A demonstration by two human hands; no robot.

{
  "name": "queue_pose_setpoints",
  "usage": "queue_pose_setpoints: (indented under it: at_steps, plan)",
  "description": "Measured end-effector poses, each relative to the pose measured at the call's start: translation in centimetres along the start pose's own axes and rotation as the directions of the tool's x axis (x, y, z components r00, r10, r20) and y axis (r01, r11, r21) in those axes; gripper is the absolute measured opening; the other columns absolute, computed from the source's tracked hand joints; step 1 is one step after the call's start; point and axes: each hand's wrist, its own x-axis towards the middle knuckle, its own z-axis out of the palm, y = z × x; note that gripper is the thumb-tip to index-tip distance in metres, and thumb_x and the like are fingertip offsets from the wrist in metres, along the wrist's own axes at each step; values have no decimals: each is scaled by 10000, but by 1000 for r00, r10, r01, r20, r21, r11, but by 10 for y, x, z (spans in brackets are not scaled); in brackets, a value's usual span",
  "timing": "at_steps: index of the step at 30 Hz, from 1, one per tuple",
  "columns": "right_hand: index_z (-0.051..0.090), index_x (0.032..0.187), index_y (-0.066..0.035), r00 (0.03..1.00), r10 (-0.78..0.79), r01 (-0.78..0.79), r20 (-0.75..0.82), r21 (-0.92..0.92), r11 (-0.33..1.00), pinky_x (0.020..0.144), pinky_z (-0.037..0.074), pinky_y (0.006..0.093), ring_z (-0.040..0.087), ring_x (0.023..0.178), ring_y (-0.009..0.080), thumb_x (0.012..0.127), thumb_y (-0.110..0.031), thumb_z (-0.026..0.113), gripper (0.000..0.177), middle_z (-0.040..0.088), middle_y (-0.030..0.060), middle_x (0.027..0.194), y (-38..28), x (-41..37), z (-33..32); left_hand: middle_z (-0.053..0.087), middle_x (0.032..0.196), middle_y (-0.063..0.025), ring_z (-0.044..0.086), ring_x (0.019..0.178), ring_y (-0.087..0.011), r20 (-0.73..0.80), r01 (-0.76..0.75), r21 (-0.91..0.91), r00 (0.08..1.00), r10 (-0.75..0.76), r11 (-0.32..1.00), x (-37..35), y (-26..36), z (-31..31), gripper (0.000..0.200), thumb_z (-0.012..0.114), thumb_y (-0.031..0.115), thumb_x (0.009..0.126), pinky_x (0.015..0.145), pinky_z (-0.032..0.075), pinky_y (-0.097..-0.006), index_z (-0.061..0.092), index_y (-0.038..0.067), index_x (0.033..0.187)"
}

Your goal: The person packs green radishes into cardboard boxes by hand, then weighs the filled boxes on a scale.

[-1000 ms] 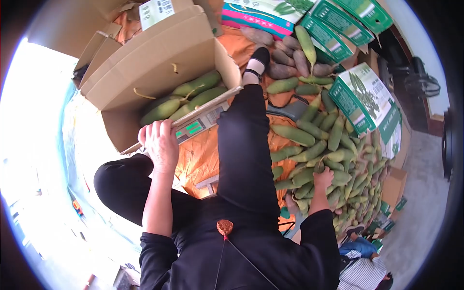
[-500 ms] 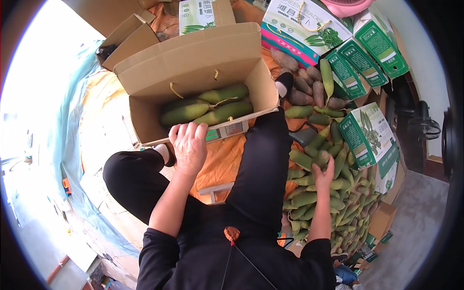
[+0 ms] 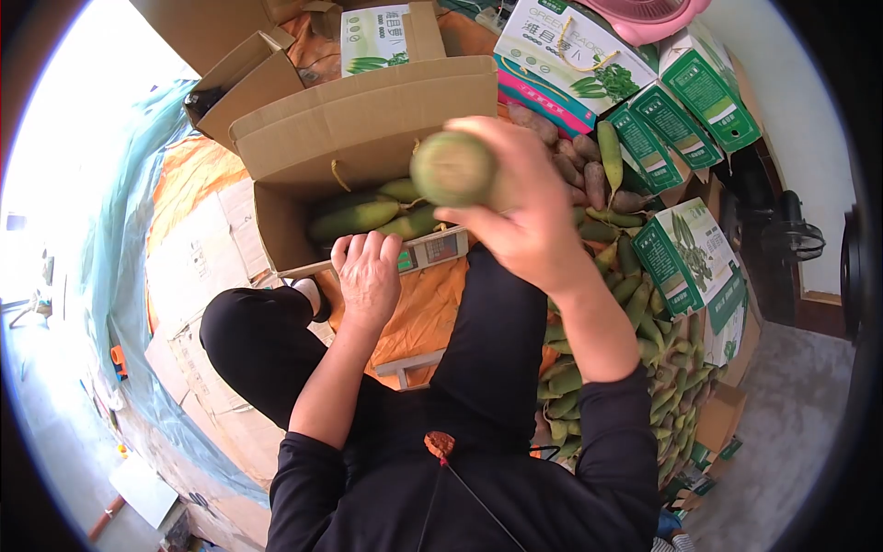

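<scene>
An open cardboard box [image 3: 276, 221] with yellow cord handles stands in front of me, and several green radishes [image 3: 354, 218] lie inside it. The fingers of my left hand [image 3: 366, 276] are curled over its near edge, beside a small grey scale panel [image 3: 434, 251]. My right hand [image 3: 524, 207] is raised over the right part of the box, wrapped round another green radish [image 3: 452, 169], whose round end faces me. Its body is mostly hidden. At the right lies a large pile of green radishes [image 3: 676, 368].
Printed radish cartons [image 3: 575, 55] stand at the upper right, below a pink basket [image 3: 644, 14]. A green-and-white carton [image 3: 690, 253] rests on the pile. Reddish radishes [image 3: 595, 184] lie beyond my right knee. Other cardboard boxes [image 3: 241, 87] are at the upper left.
My right hand has moved from the pile up and left to above the box, bringing a green radish with it. My left hand has stayed on the box edge.
</scene>
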Motion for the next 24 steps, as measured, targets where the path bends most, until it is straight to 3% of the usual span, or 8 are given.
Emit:
queue_pose_setpoints:
  at_steps: [6,9,12,17,19,20,23,24]
  plan:
    - [551,1141,-98,962,15,81,274,-337,938,773,446,395,584,963,246,675,-232,770,532,629,66,989,30,10,69,558,795,-48,558,862,-236,4,-7,48,1000,7,999,2,0,0,97,626,113,746,872,364,-402,596,108,838]
    - [601,1135,-149,955,135,1,262,-460,888,759,458,426,602,957,258,801,-176,586,335,649,78,944,64,-1,96,569,804,-45,559,863,-235,26,-12,59,1000,10,998,1,0,2,124,645,117,745,873,360,-397,599,110,860]
    - [592,1192,-116,973,173,-124,152,-292,948,845,478,392,596,993,268,730,-150,725,482,630,70,1063,46,-6,65,587,847,-51,557,879,-243,53,-10,50,999,7,999,1,3,2,173,658,133,752,878,357,-402,606,108,916]
    - [620,1109,-42,963,262,-265,-63,-40,963,809,513,333,646,908,248,785,-90,691,335,663,118,998,53,-64,-6,589,892,-57,552,912,-262,85,-9,106,996,0,994,0,5,1,227,648,134,766,904,343,-413,594,93,982]
    - [613,1119,-38,881,460,-459,-109,30,888,751,528,282,668,867,162,829,-68,667,297,681,102,968,66,-107,-30,597,911,-60,556,924,-260,93,-11,101,996,1,995,0,7,0,224,645,138,778,914,343,-408,591,89,991]
    - [634,1063,-50,816,547,-538,-186,104,837,702,526,313,676,817,227,798,-104,689,276,674,137,924,74,-131,-39,600,918,-60,557,928,-259,92,-13,101,996,3,995,0,8,0,222,643,141,785,916,343,-408,590,89,995]
    - [634,1053,-46,620,717,-766,-319,-49,641,711,518,332,678,828,236,809,-141,681,266,688,133,882,109,-228,-58,590,896,-51,552,911,-245,64,-35,121,998,27,992,0,9,1,215,645,131,784,916,335,-396,593,106,991]
    - [637,1051,-47,496,795,-849,-348,-4,528,741,510,338,669,848,244,815,-162,671,265,686,135,902,115,-261,-64,590,896,-51,552,911,-245,69,-41,119,997,33,992,-1,8,3,215,645,131,784,916,335,-396,593,106,991]
